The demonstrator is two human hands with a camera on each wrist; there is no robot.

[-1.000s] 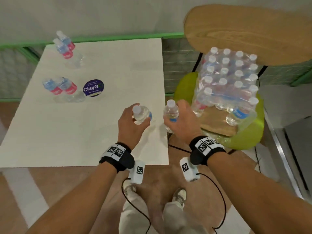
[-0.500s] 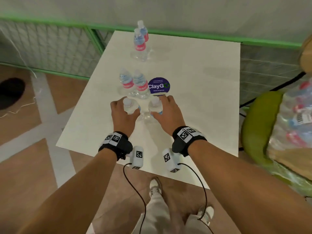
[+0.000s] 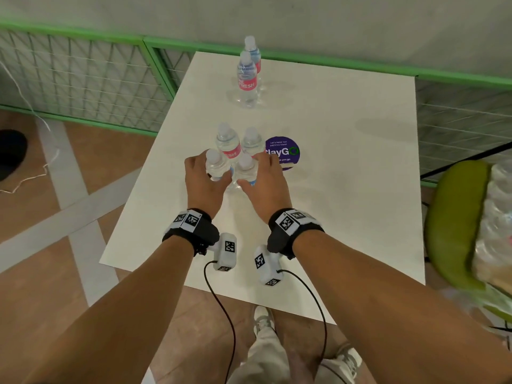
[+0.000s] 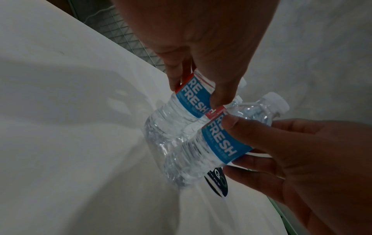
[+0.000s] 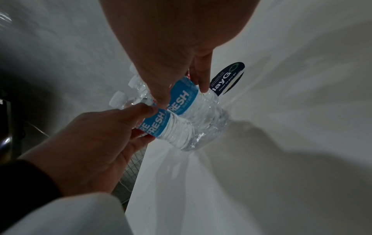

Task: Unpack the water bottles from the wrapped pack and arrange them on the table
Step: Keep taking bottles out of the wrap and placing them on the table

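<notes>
Head view: left hand (image 3: 203, 187) grips left bottle (image 3: 216, 169), right hand (image 3: 266, 184) right bottle (image 3: 246, 171); pack (image 3: 496, 225) blurred, cropped.

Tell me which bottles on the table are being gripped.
The nearest pair: left hand grips the near-left bottle, right hand grips the near-right bottle. The other four stand untouched.

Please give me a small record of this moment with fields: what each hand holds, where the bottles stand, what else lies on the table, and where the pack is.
left hand: grips one bottle round its label
right hand: grips a second bottle the same way
held bottles: side by side, bases at the table
middle pair: upright, just behind the held ones
far pair: upright near the far edge
sticker: round, dark, beside the right hand
wrapped pack: on a green seat, off the table
</notes>
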